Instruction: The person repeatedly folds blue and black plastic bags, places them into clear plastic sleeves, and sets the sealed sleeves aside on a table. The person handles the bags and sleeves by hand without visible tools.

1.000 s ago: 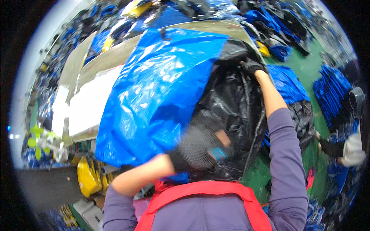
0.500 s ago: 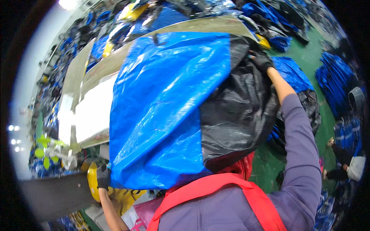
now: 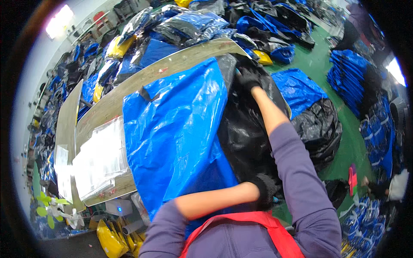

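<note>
Head view: the gloved left hand (image 3: 264, 191), which half a second ago is at the blue portion's lower left corner, is now across the body at the near end of the black portion (image 3: 243, 137). That seems to put the work on the black side, with both hands along it. The blue-and-black sheet (image 3: 180, 124) lies on the table (image 3: 191, 55), its blue part spreading to the left of both hands. The right hand (image 3: 248, 78) rests on the black portion's far end (its fingertips are hard to make out). Whether either hand is clenched on the material, I cannot tell.
</note>
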The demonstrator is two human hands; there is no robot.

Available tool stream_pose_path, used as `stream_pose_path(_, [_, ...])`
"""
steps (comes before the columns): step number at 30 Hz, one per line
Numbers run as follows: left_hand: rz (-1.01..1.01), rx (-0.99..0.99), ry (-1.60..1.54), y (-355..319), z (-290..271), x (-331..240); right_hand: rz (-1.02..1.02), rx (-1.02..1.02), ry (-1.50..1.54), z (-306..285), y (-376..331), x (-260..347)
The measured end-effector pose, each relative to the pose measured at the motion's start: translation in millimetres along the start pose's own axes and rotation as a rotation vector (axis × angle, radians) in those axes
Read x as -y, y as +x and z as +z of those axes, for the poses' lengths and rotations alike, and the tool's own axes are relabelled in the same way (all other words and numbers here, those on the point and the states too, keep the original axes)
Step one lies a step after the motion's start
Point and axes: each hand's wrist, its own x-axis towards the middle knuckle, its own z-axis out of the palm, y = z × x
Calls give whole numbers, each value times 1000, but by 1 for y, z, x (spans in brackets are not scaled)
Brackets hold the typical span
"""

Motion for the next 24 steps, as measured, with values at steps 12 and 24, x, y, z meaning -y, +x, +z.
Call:
stream_pose_path(12, [-1289,-1186,-600,-360,-51,366,-83,-209,191,28,-6,-9])
stream_pose_path(24, [-1477,-1372,254,-443,-121,385,-374,99,537,-31,-52,-6])
